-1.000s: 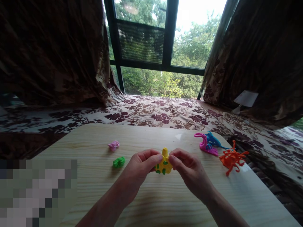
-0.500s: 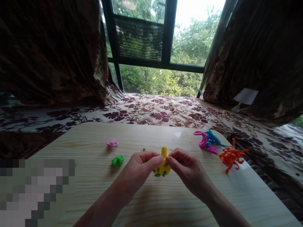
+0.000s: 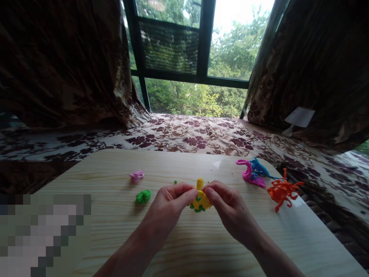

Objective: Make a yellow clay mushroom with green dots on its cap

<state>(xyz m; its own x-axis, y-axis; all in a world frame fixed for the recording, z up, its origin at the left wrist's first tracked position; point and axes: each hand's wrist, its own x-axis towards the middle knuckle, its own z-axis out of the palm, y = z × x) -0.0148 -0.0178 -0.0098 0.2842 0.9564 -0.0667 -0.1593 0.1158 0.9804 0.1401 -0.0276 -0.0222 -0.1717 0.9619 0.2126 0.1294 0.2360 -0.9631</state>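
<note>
Between my hands is a yellow clay figure (image 3: 203, 198) with a rounded upright knob on top and several green spots on its body. My left hand (image 3: 174, 200) pinches it from the left with thumb and forefinger. From the right, my right hand (image 3: 227, 200) closes thumb and fingers on its other side. The fingers hide parts of both edges. Left of my hands lie a lumpy green clay piece (image 3: 143, 196) and, behind it, a pink clay lump (image 3: 136, 176). A tiny green bit (image 3: 175, 182) rests behind my left hand.
At the right of the pale wooden table (image 3: 109, 231) lie an orange clay figure with many arms (image 3: 284, 191), a magenta clay figure (image 3: 252, 175) and a blue one (image 3: 261, 168). Patterned cloth (image 3: 190, 134) spreads beyond the table's far edge. A small white lamp (image 3: 300, 117) stands at right.
The yellow figure has tilted or turned slightly in my fingers, so its green spots sit differently and its lower part shows more to the right. Both hands keep their pinch.
</note>
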